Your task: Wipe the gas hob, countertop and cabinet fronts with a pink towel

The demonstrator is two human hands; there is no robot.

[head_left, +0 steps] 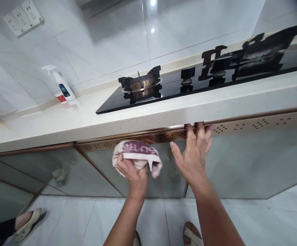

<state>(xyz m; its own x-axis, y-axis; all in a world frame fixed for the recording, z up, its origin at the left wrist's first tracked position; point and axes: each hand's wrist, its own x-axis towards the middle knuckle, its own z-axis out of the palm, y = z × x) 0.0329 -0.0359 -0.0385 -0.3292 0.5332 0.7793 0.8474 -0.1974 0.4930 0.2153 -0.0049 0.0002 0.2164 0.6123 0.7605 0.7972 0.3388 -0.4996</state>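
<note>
Head camera view, and my left hand (133,172) was right in the thick of it, fingers bent round a bunched white fabric cloth with a purple lettered band (140,152)! Most of those fingers were lost behind the folds, so I couldn't tell how hard they squeezed. Up and ahead of my knuckles the cloth puffed out, its pale hem crossing just above them, one loose corner flopping to their right.

Over to my right hand (196,160): nothing visible in its grasp, fingers extended and slightly parted, thumb stretched out toward the cloth. Its fingertips were up at the copper-coloured, dotted metal strip (240,126), tucked close under the lip of the cream stone-like countertop (30,123). Behind both hands stood the grey-green, glossy cabinet doors (243,160).

Now, the handling! I judged that cloth light, soft and limp, nothing fragile about it, and unlikely to slip from bare skin. Loose edges looked ready to sag, so the best hold, to my mind, was the thick gathered middle, palm behind it, rather than that dangling corner.

Beyond my right hand stretched the black glass gas hob (171,89); far ahead and left of my left hand stood a white plastic spray bottle with a red-and-black label (64,89).
</note>
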